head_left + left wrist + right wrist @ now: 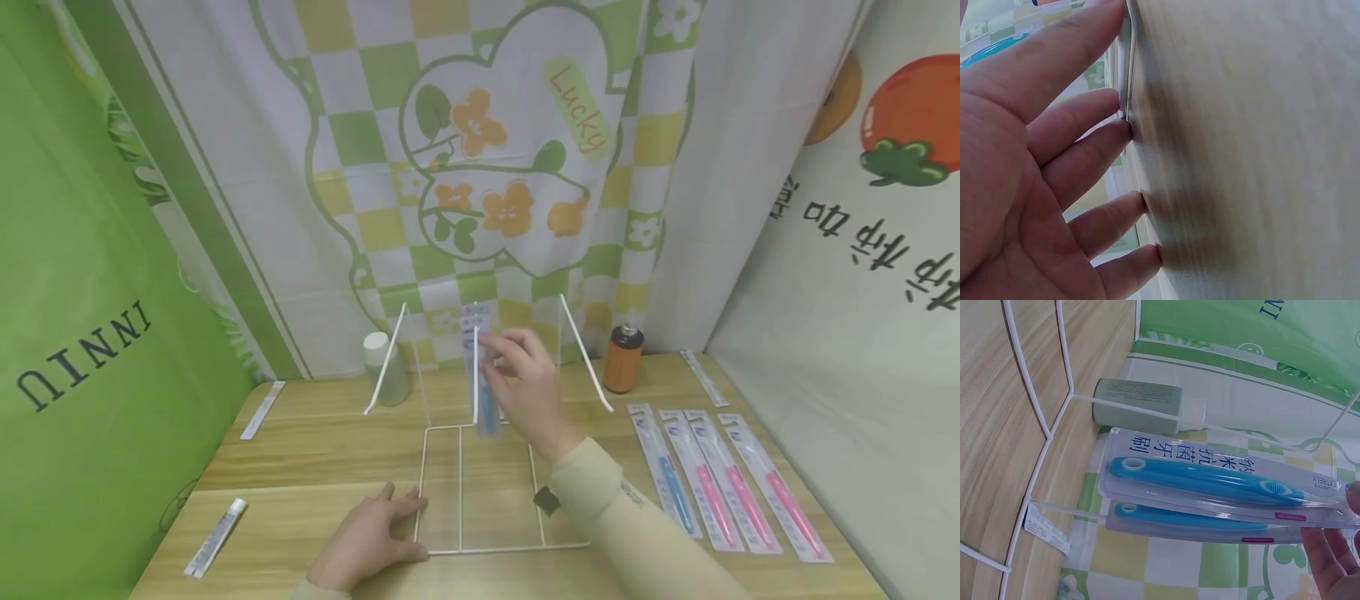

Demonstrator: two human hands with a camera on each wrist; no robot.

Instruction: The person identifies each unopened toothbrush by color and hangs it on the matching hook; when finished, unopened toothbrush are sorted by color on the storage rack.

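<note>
A white wire rack (461, 492) with upright hooks stands on the wooden table. My right hand (528, 392) pinches the upper end of a packaged blue toothbrush (1210, 481) at the rack's middle hook. Just behind it in the right wrist view hangs a second packaged blue toothbrush (1191, 517), largely overlapped by the first. At the left side of the rack's base, my left hand (367, 533) rests with its fingers spread. The left wrist view shows its fingertips (1124, 129) touching the tabletop along the thin wire.
Several packaged toothbrushes (712, 492), one blue and the others pink, lie at the right. Behind the rack stand a pale green bottle (390, 379) and an orange bottle (623, 360). A white tube (216, 537) lies front left; slim packets (262, 410) lie towards the back corners.
</note>
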